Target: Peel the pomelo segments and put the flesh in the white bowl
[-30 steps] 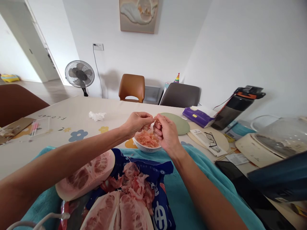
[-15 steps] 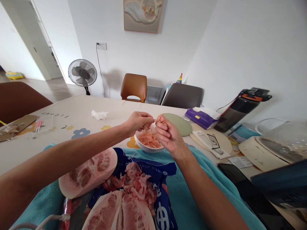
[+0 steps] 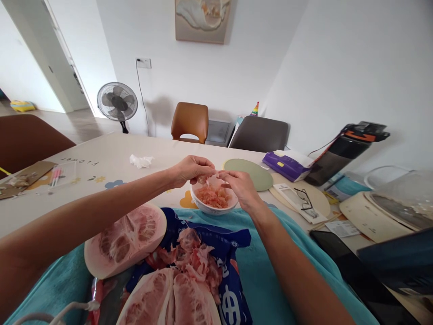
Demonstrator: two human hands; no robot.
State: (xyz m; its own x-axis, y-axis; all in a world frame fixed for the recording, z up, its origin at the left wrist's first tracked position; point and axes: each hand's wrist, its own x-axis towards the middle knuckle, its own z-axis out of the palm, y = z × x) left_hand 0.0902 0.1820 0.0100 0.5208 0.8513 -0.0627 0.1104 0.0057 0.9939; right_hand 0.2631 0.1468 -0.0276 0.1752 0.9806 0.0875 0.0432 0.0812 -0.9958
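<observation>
Both hands meet above a white bowl (image 3: 213, 211) that holds loose pinkish pomelo flesh (image 3: 213, 197). My left hand (image 3: 193, 170) is closed in a pinch on a small piece of pomelo segment (image 3: 203, 179) with pale membrane. My right hand (image 3: 241, 186) pinches the same piece from the other side, its thumb and forefinger close to the left fingertips. Nearer to me, peeled pink membranes (image 3: 196, 257) lie heaped on a blue printed plastic bag (image 3: 232, 280). Two hollowed pomelo rinds, one (image 3: 128, 237) under my left forearm and another (image 3: 169, 300) at the bottom, rest beside the heap.
A teal towel (image 3: 267, 271) covers the near side. To the right are a green round mat (image 3: 252, 174), a purple tissue pack (image 3: 287, 165), eyeglasses (image 3: 304, 200), a black bottle (image 3: 338, 155) and a dark phone (image 3: 334, 250). A crumpled tissue (image 3: 141, 161) lies farther left.
My right hand has opened out from a curled grip, its fingers now straighter and reaching to the piece at my left fingertips. More of the bowl shows.
</observation>
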